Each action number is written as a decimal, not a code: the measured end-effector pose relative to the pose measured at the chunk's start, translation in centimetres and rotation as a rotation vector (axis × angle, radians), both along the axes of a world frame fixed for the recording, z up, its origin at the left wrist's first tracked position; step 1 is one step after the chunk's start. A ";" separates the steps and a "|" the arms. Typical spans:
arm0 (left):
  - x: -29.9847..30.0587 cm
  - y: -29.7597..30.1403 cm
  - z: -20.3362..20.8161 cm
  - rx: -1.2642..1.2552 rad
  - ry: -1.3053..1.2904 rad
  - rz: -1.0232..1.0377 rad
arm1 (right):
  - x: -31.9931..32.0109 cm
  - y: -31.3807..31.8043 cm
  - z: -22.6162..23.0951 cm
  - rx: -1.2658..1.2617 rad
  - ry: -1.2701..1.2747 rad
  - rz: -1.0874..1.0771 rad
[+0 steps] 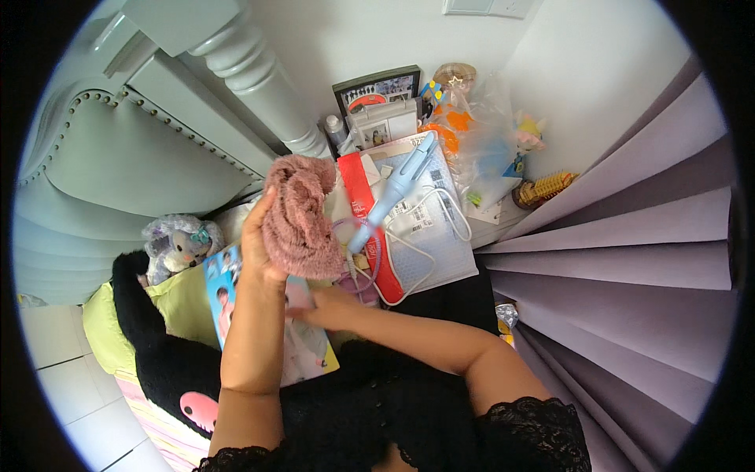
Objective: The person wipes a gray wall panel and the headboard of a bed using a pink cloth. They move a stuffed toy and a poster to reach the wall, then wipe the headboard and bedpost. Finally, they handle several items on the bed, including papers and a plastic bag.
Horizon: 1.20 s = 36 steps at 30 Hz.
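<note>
My left hand (pixel 258 245) is closed around a dusty-pink, fluffy, bunched piece of fabric (pixel 303 220), raised above the left side of the cluttered surface. Below it, my right hand (pixel 316 308) reaches in from the right, its fingers at the right edge of a glossy picture folder (pixel 314 350) printed with people. My left forearm crosses in front of the folder and hides part of those fingers, but they look closed on its edge. Just right of the fabric, a light-blue hair-styling wand (pixel 403 177) with a white cord (pixel 429 256) lies on a bubble mailer (pixel 444 244).
A red box strip (pixel 381 267) lies beside the mailer. Behind stand picture frames (pixel 385 86), a spray bottle (pixel 336 130) and a clear plastic bag (pixel 484 130). A hairbrush (pixel 544 189) sits near the purple curtain (pixel 621 275). Plush toys (pixel 177 248) rest by the padded headboard (pixel 134 165).
</note>
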<state>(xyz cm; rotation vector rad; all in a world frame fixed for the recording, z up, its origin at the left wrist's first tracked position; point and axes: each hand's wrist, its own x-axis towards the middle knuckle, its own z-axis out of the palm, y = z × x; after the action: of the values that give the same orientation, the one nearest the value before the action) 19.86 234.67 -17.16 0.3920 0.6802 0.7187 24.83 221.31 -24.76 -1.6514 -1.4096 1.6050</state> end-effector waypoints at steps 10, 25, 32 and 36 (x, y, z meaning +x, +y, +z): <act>-0.5 1.4 -6.1 -0.128 0.061 0.001 | 18.8 -0.7 -8.4 0.230 -0.597 -0.981; -0.3 -0.4 -5.4 -0.130 0.027 -0.021 | 13.6 8.5 -7.1 -0.179 -0.516 -1.211; -1.3 -0.5 -4.1 -0.078 -0.037 -0.043 | 17.6 5.2 -10.6 0.224 -0.236 -1.572; -1.3 -0.9 -3.4 -0.107 -0.022 -0.028 | 16.8 3.2 -5.8 0.425 0.193 -1.488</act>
<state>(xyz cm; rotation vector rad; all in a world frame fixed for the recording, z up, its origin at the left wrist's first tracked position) 18.54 233.80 -20.59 0.2946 0.6884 0.6558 41.64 224.51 -30.52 -1.4987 -0.1202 0.4886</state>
